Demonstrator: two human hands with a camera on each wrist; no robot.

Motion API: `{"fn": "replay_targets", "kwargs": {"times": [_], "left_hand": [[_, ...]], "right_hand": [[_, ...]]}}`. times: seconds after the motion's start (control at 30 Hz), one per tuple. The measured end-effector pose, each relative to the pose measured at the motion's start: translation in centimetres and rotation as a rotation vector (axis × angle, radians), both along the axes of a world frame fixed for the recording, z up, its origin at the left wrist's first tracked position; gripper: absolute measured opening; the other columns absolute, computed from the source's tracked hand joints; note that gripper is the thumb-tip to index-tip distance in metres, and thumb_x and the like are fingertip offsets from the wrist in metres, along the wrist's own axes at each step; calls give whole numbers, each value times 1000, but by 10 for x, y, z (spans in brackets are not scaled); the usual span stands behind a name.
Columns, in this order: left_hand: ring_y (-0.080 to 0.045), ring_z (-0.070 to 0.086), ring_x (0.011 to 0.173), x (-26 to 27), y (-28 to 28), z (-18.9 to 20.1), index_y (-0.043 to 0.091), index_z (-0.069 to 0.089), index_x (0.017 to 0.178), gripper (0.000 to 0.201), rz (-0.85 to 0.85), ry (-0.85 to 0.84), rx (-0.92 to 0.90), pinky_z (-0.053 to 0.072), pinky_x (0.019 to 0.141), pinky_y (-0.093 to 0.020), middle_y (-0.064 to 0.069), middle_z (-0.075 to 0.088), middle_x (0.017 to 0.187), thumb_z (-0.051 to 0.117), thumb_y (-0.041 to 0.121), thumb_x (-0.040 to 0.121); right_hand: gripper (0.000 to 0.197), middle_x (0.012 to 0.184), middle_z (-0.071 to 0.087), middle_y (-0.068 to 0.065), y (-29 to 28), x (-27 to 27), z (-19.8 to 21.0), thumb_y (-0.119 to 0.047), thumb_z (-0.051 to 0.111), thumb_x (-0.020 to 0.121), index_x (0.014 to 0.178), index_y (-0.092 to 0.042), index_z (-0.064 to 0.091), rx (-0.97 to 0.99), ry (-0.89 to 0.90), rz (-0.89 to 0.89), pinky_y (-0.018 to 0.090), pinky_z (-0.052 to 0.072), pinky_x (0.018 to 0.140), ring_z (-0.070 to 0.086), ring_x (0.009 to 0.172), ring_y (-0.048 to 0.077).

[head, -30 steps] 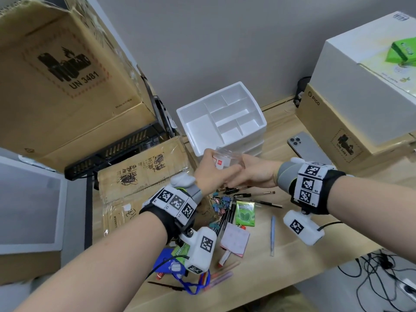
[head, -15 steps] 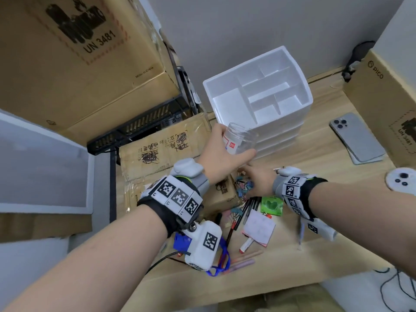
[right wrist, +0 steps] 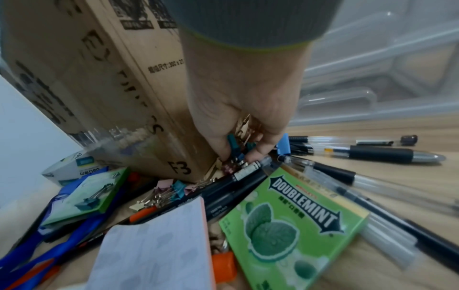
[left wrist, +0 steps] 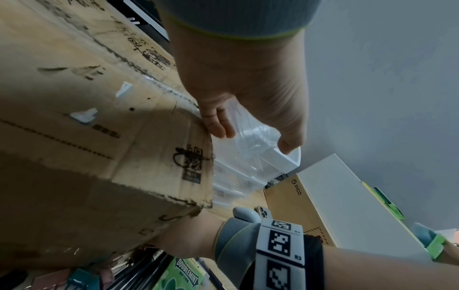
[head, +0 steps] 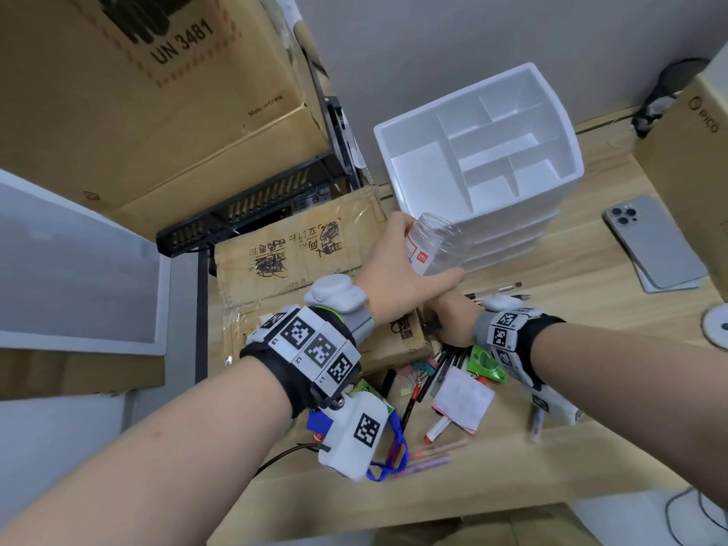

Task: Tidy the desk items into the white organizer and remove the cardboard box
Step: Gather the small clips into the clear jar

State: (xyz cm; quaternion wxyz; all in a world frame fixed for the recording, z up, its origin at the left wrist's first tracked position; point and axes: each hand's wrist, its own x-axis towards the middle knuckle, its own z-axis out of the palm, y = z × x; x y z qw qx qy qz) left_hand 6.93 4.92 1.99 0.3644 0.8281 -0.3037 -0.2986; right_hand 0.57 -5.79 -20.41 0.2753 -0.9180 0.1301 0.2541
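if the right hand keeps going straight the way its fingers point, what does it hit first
Probably the binder clips its fingers are already curled around, then the desk under them, beside the cardboard box; depth is unclear.

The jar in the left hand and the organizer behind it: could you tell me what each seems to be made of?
The jar, held by the left hand, looks like clear, glossy plastic, possibly glass: the hand and drawers show through it. The organizer looks like opaque white plastic with a smooth, slightly matte finish and thin moulded dividers; its drawers appear translucent.

head: above, facing down | wrists: close, along fingers | shared: cardboard box (head: pixel 299 254)
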Motion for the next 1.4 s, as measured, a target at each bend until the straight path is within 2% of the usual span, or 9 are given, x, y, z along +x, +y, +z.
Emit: {"fn": "replay_targets", "kwargs": {"times": [0.23,0.47,0.63,0.8,0.93,1.07,1.13,1.27,1.4], "left_hand": [[-16,66,86,-2,-1,4,21,41,115,61,-34,-16,8,59,72,-37,1,63,99,84,40,75],[-8,64,84,-10,3,7,21,42,114,60,-32,-45,-14,57,71,-30,6,62,98,84,39,74],[-13,66,85,-23,8,9,21,42,113,63,-40,-15,-32,59,70,-33,4,62,98,86,39,72],[-16,67,86,-44,16,7,22,41,110,68,-72,24,-49,58,70,-36,1,62,101,90,35,65],[-9,60,81,-70,28,-5,21,39,108,69,-175,108,-38,57,73,-41,3,59,98,90,33,64],[-9,58,83,-95,32,-25,19,40,109,70,-244,141,3,55,78,-43,-8,61,105,91,32,64],[-7,58,82,-98,32,-35,17,41,110,69,-207,172,23,55,75,-36,-10,63,107,91,29,65],[-11,64,89,-107,30,-59,18,43,112,69,-159,218,72,50,68,-21,-5,64,107,92,29,65],[-17,64,103,-113,31,-86,15,41,117,74,-68,243,138,53,83,-32,-5,62,113,92,31,65]], "right_hand": [[61,121,57,11,5,-5,-15,-34,63,64,123,-21,62,5,-59,34,45,55,84,60,103,33],[39,116,61,7,11,-9,-15,-11,63,76,114,-20,66,-98,-83,12,40,56,82,63,98,29],[32,112,68,5,-1,-11,-18,-21,64,81,113,-19,69,-1,-59,-89,41,55,88,67,103,28],[22,98,67,10,-19,-45,76,-21,71,84,100,-6,68,261,-20,-268,42,52,93,61,89,27],[15,61,58,-3,-40,-62,106,-13,68,76,63,-14,62,310,-35,-416,15,43,51,53,58,13],[12,72,71,2,-67,-91,114,-6,80,77,86,-12,76,402,-89,-549,20,49,57,62,59,8],[17,73,67,2,-74,-95,122,-2,79,80,94,-9,74,431,-103,-566,14,46,51,58,49,-1],[23,73,61,4,-78,-108,139,5,77,81,102,-3,70,567,-156,-644,13,50,54,62,54,5],[23,70,64,1,-65,-114,150,10,75,80,100,-2,70,697,-159,-575,18,54,62,65,60,8]]}}
